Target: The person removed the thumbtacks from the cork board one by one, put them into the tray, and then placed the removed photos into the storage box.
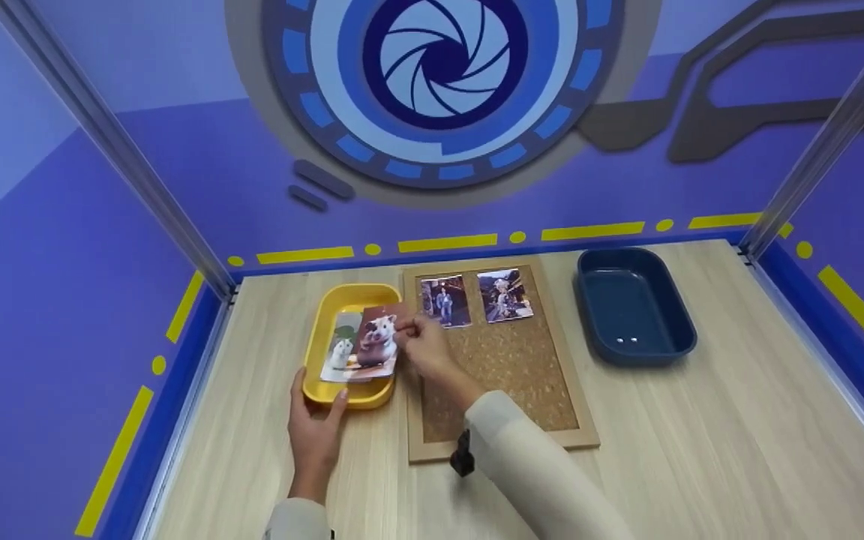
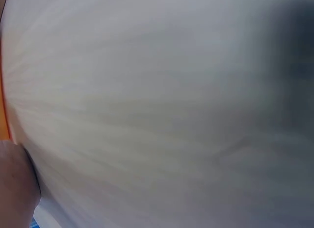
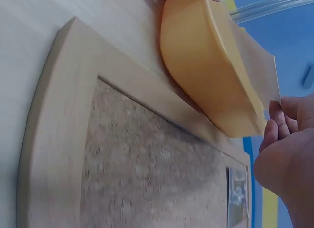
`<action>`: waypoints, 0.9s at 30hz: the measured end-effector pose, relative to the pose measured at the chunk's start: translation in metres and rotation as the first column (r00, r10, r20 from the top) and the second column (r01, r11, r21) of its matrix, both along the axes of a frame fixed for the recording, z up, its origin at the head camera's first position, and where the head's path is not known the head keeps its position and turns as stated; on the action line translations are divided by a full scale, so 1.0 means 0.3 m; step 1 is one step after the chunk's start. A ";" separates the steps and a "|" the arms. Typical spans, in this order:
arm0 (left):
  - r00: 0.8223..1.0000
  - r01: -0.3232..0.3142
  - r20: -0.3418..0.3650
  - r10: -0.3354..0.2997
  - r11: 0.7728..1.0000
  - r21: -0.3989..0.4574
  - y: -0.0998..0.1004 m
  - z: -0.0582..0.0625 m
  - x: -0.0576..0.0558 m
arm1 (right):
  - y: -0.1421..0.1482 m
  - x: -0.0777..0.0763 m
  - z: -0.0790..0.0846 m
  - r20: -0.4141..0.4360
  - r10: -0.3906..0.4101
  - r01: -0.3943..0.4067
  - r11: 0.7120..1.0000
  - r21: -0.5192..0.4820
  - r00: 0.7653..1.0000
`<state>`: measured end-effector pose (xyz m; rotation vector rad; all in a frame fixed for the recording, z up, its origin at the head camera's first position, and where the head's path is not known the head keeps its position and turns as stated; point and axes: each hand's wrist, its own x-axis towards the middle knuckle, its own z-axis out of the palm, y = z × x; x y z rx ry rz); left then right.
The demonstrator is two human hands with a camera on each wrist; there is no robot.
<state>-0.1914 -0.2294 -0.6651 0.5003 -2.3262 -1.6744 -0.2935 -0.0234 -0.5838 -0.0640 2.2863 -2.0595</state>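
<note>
My right hand point(image 1: 426, 346) pinches the right edge of a photo of a white-and-brown animal point(image 1: 378, 341) over the yellow tray point(image 1: 313, 352). In the right wrist view the photo point(image 3: 260, 66) rises above the tray's rim, its edge between thumb and fingers. Another photo point(image 1: 338, 349), with a small white animal and a green leaf, lies partly under it in the tray. At the tray's near left corner, my left hand point(image 1: 314, 435) holds the tray between thumb and fingers. The left wrist view shows mostly tabletop, with part of the left hand point(image 2: 17, 189) at its edge.
A wood-framed cork board point(image 1: 507, 375) lies right beside the yellow tray. Two photos of people, one on the left point(image 1: 445, 301) and one on the right point(image 1: 505, 295), sit along its top. Farther right stands a dark blue tray point(image 1: 631, 307). Printed walls enclose the wooden table point(image 1: 702, 450).
</note>
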 end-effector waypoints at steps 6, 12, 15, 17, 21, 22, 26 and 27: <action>1.000 -0.003 0.001 0.003 1.000 -0.009 -0.001 0.000 -0.001 | -0.076 -0.004 -0.003 -0.010 0.010 -0.009 0.999 0.043 1.000; 1.000 0.002 -0.012 -0.002 1.000 -0.019 -0.003 0.003 -0.004 | -0.127 -0.004 0.003 -0.002 0.033 -0.032 0.989 0.145 0.999; 1.000 0.010 -0.020 -0.010 1.000 -0.026 -0.006 0.002 -0.005 | -0.146 -0.010 0.005 0.009 0.048 -0.049 0.974 0.221 0.999; 1.000 0.014 -0.014 -0.014 0.999 -0.031 -0.007 0.003 -0.006 | -0.157 -0.016 0.008 -0.002 0.055 -0.052 0.959 0.280 0.998; 1.000 0.006 0.000 -0.006 0.999 -0.048 -0.008 0.005 -0.008 | -0.176 -0.024 0.015 -0.016 0.069 -0.057 0.908 0.415 0.997; 1.000 0.004 0.003 -0.003 0.999 -0.053 -0.009 0.005 -0.008 | -0.181 -0.025 0.016 -0.014 0.074 -0.059 0.889 0.453 0.997; 1.000 -0.001 0.009 0.002 0.998 -0.061 -0.009 0.004 -0.006 | -0.194 -0.023 0.013 -0.012 0.091 -0.066 0.799 0.597 0.996; 1.000 -0.001 0.012 0.002 0.998 -0.062 -0.009 0.003 -0.005 | -0.197 -0.021 0.010 -0.007 0.097 -0.072 0.775 0.627 0.995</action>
